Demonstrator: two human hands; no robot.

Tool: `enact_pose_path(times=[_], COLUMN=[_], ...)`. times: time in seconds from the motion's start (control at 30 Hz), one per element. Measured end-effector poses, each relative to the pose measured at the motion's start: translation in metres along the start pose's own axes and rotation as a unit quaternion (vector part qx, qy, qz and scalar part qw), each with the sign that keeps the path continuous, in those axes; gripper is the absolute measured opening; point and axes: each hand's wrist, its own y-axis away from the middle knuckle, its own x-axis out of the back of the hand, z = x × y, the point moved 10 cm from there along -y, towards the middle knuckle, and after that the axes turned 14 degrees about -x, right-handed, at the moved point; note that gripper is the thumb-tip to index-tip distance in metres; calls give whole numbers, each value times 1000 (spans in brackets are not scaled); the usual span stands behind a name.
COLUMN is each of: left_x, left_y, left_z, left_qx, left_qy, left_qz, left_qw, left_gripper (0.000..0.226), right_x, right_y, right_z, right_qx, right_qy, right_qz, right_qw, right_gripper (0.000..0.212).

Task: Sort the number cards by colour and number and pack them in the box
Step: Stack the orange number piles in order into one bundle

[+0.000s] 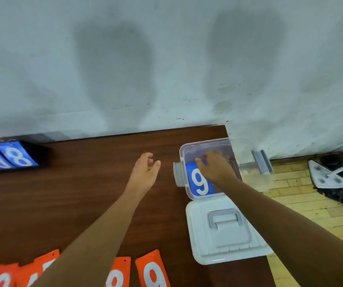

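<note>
A clear plastic box stands at the right end of the brown table. Inside it lies a blue card with a white 9. My right hand reaches into the box and grips the card's far edge, thumb on the near side. My left hand hovers over the table left of the box, fingers relaxed and holding nothing. Several orange number cards lie in a row along the near edge, partly hidden by my left forearm. The rightmost shows a 9.
The box's white lid, with a grey handle, lies flat just in front of the box. A flip scoreboard showing blue 0 and 8 stands at the far left by the wall. A mop lies on the wooden floor to the right.
</note>
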Motion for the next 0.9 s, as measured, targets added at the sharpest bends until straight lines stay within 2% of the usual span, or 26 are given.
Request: enact_pose_path(times=[0.17, 0.33, 0.53, 0.7, 0.9], left_x=[93, 188, 297, 381, 449], left_y=[37, 86, 146, 182, 220], left_z=[-25, -82, -191, -297, -435], left_qx=[18, 51, 104, 148, 207], left_qy=[-41, -42, -42, -40, -46], left_qz=[40, 90, 168, 188, 170], left_qw=[998, 994, 979, 970, 963], left_gripper=[42, 36, 29, 28, 30], right_x=[25, -2, -89, -190, -315], right_y=[64, 114, 174, 219, 266], right_z=[-85, -182, -298, -387, -465], right_qx=[84, 158, 228, 253, 250], right_qy=[-47, -30, 11, 38, 72], right_qz=[42, 37, -5, -47, -98], right_qw=[994, 986, 974, 965, 961], right_gripper=[36, 40, 42, 44, 46])
